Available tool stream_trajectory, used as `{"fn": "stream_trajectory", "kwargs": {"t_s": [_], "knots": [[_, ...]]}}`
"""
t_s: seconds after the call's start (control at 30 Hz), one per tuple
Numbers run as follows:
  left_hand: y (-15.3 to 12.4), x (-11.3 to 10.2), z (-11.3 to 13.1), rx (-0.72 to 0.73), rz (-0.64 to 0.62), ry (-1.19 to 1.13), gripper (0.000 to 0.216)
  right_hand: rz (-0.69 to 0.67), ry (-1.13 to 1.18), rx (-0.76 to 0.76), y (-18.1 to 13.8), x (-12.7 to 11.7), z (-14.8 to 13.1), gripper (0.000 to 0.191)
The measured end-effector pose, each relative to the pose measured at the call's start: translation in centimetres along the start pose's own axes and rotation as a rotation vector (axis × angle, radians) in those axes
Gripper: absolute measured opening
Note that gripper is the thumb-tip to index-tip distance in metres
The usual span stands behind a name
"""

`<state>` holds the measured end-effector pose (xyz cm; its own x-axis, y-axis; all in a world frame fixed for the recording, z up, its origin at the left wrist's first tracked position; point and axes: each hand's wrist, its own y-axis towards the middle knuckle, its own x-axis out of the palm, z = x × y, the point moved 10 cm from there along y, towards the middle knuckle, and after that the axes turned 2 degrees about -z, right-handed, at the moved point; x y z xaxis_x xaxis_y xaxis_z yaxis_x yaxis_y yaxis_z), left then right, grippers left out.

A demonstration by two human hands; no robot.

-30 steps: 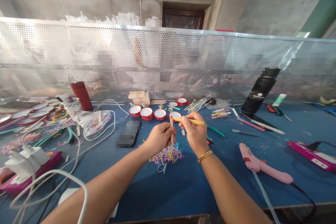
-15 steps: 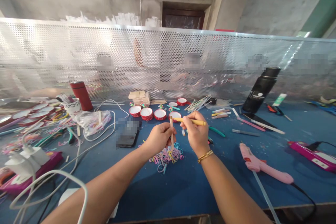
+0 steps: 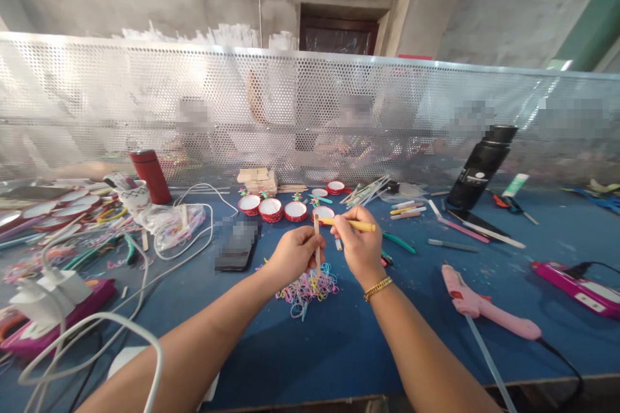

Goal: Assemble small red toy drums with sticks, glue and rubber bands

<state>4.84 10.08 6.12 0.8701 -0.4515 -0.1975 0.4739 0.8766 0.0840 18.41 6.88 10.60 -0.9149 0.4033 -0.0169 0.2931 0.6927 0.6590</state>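
Observation:
Pinched upright in my left hand (image 3: 299, 251) is a flat wooden craft stick (image 3: 316, 228). My right hand (image 3: 362, 245), with a gold bracelet at its wrist, grips a yellow marker pen (image 3: 361, 225) lying nearly level. The pen's tip points left and is at or very near the upper part of the stick; whether they touch I cannot tell. Below the hands lies a pile of pastel rubber bands (image 3: 306, 293). Just beyond them stand several small red bowls (image 3: 295, 210) with white insides. A small pen cap (image 3: 339, 244) lies between my hands.
A dark phone (image 3: 237, 251) rests left of my hands, near white cables and a red flask (image 3: 151, 175). On the right are a pink glue gun (image 3: 489, 310), loose markers (image 3: 407, 210) and a black bottle (image 3: 482, 168). A perforated metal screen (image 3: 271, 110) closes off the back.
My right hand and the yellow marker pen have shifted slightly left. My left hand holds the craft stick in the same place.

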Motion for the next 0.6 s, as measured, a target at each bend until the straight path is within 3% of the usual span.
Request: {"fn": "stream_trajectory", "kwargs": {"t_s": [0.6], "knots": [[-0.03, -0.21, 0.25, -0.002, 0.018, -0.002, 0.018, 0.029, 0.033, 0.018, -0.01, -0.31, 0.32, 0.023]]}}
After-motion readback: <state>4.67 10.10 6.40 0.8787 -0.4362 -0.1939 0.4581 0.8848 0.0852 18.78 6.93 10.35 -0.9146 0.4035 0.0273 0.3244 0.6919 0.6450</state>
